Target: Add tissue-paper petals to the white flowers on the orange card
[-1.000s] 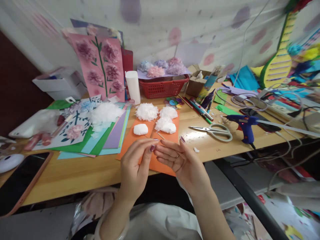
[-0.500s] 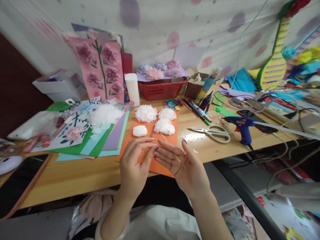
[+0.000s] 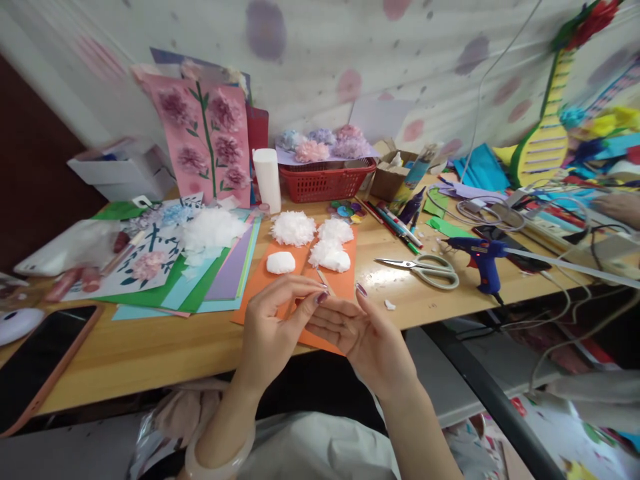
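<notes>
Palm up and fingers spread, my right hand point(image 3: 373, 343) is held over the near edge of the table. My left hand point(image 3: 277, 327) meets it from the side, fingers stretched and thumb apart, its tips at the right hand's fingers. I see nothing held in either hand. Beneath and beyond them lies an orange paper sheet point(image 3: 250, 303). On it rest a fluffy white pompom point(image 3: 293, 228), a smooth white pad point(image 3: 281, 262) and, to the right, another fluffy white clump point(image 3: 335, 231) with a smooth white piece point(image 3: 339, 261) by it.
Scissors point(image 3: 423, 268) and a blue glue gun point(image 3: 483, 257) lie to the right, with a small white scrap point(image 3: 389, 305) nearer. Coloured paper sheets point(image 3: 227, 277) and white fluff point(image 3: 210, 230) are at left, a phone point(image 3: 43, 363) beyond. A red basket point(image 3: 325, 183) stands behind.
My left hand has shifted slightly right, its fingers now reaching over the right hand's fingertips. The right hand's fingers have curled in a little. The objects on the table stay put.
</notes>
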`<move>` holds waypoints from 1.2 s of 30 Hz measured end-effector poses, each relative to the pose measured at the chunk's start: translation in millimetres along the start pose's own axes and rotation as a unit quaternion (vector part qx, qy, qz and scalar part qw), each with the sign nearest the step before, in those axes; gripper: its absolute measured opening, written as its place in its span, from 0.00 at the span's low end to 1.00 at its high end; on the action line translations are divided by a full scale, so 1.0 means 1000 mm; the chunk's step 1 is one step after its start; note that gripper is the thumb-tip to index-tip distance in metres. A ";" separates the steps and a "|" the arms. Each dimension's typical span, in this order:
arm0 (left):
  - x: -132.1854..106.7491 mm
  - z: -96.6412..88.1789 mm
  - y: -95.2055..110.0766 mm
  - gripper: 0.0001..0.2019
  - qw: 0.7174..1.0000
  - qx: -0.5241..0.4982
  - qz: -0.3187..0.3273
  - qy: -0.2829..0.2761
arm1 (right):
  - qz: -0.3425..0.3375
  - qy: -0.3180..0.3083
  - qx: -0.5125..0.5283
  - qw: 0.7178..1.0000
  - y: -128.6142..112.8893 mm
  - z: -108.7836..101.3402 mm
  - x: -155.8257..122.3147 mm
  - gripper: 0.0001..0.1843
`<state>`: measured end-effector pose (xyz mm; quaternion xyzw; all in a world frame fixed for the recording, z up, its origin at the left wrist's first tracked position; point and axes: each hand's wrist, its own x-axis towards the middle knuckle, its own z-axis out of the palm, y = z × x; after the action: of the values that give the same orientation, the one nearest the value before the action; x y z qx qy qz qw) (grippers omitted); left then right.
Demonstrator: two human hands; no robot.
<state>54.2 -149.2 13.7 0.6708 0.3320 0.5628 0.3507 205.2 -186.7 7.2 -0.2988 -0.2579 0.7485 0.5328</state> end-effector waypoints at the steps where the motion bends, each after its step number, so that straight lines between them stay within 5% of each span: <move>1: 0.000 0.000 0.000 0.06 0.999 -0.026 -0.018 0.021 | 0.001 -0.005 -0.005 1.000 0.000 0.000 0.000 0.25; 5: 0.000 -0.003 0.002 0.05 0.978 -0.170 -0.085 0.087 | -0.010 -0.012 -0.040 0.999 0.001 0.000 -0.002 0.25; 11: 0.001 -0.004 0.015 0.11 0.909 -0.337 -0.234 0.076 | -0.088 0.033 -0.162 0.982 0.006 -0.001 -0.005 0.16; 29: -0.027 0.021 0.019 0.16 0.921 -0.242 -0.291 0.088 | -0.195 0.172 -0.327 0.909 0.006 0.005 -0.009 0.16; 36: -0.023 0.021 0.019 0.16 0.886 -0.302 -0.336 0.103 | -0.219 0.192 -0.376 0.879 0.013 0.005 -0.009 0.16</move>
<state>72.6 -180.1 15.2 0.3189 0.3855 0.5508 0.6680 195.7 -199.2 3.3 -0.5507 -0.4715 0.3872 0.5696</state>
